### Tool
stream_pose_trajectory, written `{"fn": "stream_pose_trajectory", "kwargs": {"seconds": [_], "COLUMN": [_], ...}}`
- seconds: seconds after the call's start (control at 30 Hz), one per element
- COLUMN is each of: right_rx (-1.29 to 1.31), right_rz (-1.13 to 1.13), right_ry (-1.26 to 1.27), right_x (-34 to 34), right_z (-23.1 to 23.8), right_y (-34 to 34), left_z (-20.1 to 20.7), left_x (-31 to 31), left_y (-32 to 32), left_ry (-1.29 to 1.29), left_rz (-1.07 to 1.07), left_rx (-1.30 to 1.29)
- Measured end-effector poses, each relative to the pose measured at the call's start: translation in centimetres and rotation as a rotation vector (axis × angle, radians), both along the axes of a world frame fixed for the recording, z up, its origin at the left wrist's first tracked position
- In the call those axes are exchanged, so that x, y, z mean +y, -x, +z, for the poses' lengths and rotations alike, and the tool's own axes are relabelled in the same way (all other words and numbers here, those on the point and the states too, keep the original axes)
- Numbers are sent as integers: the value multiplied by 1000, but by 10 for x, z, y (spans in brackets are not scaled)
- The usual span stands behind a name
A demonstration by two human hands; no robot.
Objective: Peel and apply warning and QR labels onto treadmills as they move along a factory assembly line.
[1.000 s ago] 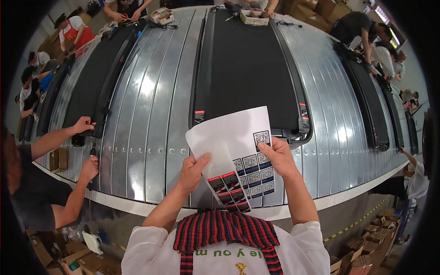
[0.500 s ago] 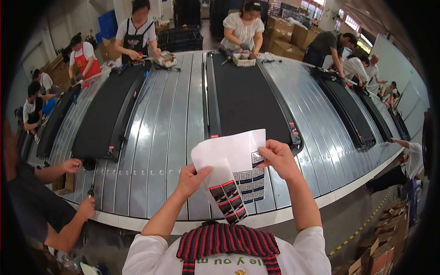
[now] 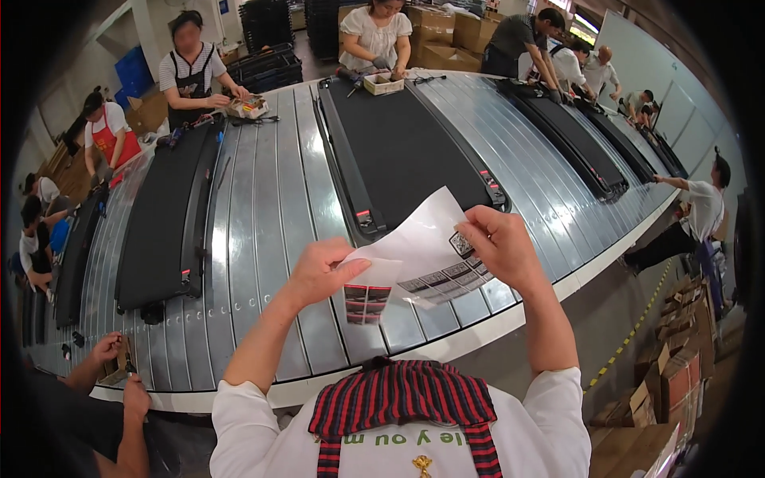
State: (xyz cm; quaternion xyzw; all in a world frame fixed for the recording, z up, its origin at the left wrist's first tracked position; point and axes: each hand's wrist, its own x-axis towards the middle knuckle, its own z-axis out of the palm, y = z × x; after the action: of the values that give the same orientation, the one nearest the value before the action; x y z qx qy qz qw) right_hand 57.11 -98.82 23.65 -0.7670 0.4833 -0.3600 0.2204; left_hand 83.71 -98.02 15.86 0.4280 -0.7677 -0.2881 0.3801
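Note:
My left hand (image 3: 323,271) is closed on the edge of a white sheet of stickers (image 3: 418,243), which curves up toward the right. Rows of small printed labels run along its lower part. A second, smaller sheet with red and black labels (image 3: 368,303) hangs under my left thumb. My right hand (image 3: 504,243) pinches a small square black-and-white label (image 3: 460,244) at the sheet's right side. This label sits at a different angle from the rows; whether it is fully off the sheet I cannot tell. Beyond my hands lies a long black panel in a frame (image 3: 398,151).
More black panels (image 3: 163,223) (image 3: 558,135) lie across the slatted metal table (image 3: 263,239). Co-workers stand along its far side, one beside a small parts box (image 3: 384,84). At lower left another person's hands (image 3: 107,346) work near the edge. Cardboard boxes (image 3: 677,382) stand at right.
The sticker sheet has gone from hanging nearly flat to bent and tilted. The square label by my right thumb now stands apart in angle from the rows. The view has shifted right.

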Motion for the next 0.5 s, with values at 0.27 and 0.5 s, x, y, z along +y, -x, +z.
{"fn": "stream_pose_trajectory", "kwargs": {"seconds": [0.27, 0.5], "right_rx": [235, 212], "right_rz": [211, 490], "right_ry": [201, 119], "right_x": [4, 0], "right_z": [-10, -24], "right_y": [-23, -42], "left_z": [-6, -3], "left_x": [26, 38], "left_y": [11, 28], "left_ry": [-116, -503], "left_rz": [-16, -53], "left_rx": [-7, 307]}}
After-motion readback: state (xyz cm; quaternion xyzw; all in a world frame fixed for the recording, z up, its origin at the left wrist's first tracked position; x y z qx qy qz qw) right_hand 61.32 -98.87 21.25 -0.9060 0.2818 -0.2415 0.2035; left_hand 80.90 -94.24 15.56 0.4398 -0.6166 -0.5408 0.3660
